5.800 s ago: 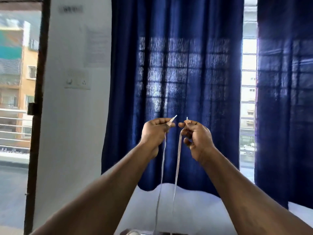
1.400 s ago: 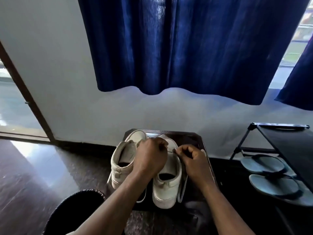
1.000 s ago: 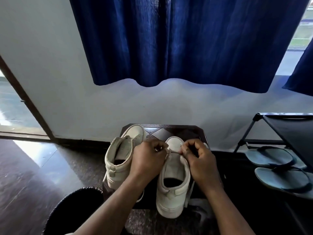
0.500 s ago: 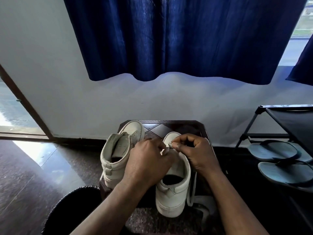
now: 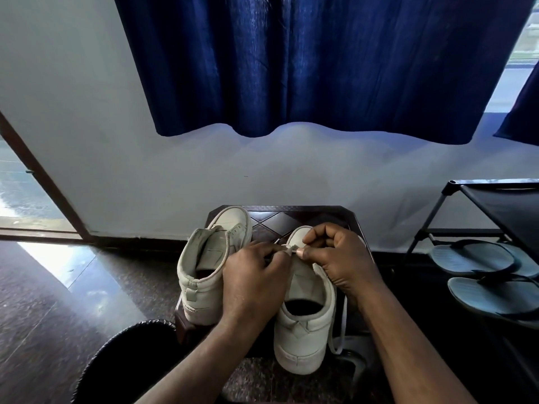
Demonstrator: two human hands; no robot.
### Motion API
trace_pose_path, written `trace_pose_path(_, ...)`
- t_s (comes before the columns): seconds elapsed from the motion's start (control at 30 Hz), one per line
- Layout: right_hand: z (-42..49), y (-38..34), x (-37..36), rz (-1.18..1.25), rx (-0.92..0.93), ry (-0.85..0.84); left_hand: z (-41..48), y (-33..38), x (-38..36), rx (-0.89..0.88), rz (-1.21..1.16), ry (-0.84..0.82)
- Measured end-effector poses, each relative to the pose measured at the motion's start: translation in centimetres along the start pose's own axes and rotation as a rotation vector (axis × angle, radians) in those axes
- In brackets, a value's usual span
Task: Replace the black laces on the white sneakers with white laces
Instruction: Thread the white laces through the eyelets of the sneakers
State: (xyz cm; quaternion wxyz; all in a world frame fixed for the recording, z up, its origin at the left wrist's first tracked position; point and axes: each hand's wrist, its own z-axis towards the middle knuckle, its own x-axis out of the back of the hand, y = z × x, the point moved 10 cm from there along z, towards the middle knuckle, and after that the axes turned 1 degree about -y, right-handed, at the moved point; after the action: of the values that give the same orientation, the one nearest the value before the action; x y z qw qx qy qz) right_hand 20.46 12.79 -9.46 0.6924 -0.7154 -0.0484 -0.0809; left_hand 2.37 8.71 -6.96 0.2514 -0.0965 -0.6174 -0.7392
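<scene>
White lace (image 5: 292, 248) is now being worked low at the right sneaker (image 5: 303, 330), up near its toe end. A few seconds ago it was being held high in front of the blue curtain (image 5: 320, 68) with its two ends side by side. That tells me the ends were being made even, and the threading is only just starting.

The right hand (image 5: 344, 258) is pinching the lace end in a tight grip between thumb and finger. The left hand (image 5: 253, 287) is closing in from the other side. Its fingers are curling at the same spot and its grip seems to be on the lace too. More lace is hanging down the right side of the shoe.

Both sneakers are sitting on the small dark worktop (image 5: 291, 220). The right one is poking its heel over the near edge, and the left sneaker (image 5: 204, 275) is waiting by the left edge. I am not seeing any black lace on either shoe, so the old ones look gone. Blue sandals (image 5: 472, 258) are lying on the floor to the right.
</scene>
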Motion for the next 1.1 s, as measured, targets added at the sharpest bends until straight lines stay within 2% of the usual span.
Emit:
trace_pose_path(0.2,-0.4,-0.1,0.9,-0.029,0.029,0.027,0.2,1.4,-0.9,-0.064,-0.028,-0.027)
trace_pose_path(0.33,-0.4,-0.3,2.0,-0.044,0.034,0.027,0.8,1.2,-2.0,-0.024,-0.039,-0.046)
trace_pose_path(0.53,-0.5,0.1,3.5,-0.061,0.03,0.127,1.5,1.2,-3.5,-0.01,-0.038,-0.123)
trace_pose_path(0.77,-0.6,-0.5,2.9,-0.038,0.06,0.029,1.4,0.0,-3.7,0.091,-0.121,-0.111)
trace_pose_path(0.93,-0.6,-0.4,3.2,-0.082,0.088,0.117,1.1,0.7,-3.2,0.064,-0.111,-0.085)
trace_pose_path(1.0,-0.6,-0.3,3.1,-0.061,0.091,0.109,1.2,0.2,-3.1,0.122,-0.182,-0.102)
trace_pose_path(1.1,-0.5,-0.2,2.9,-0.029,0.088,0.077,1.3,-2.1,-4.8,0.347,-0.408,-0.212)
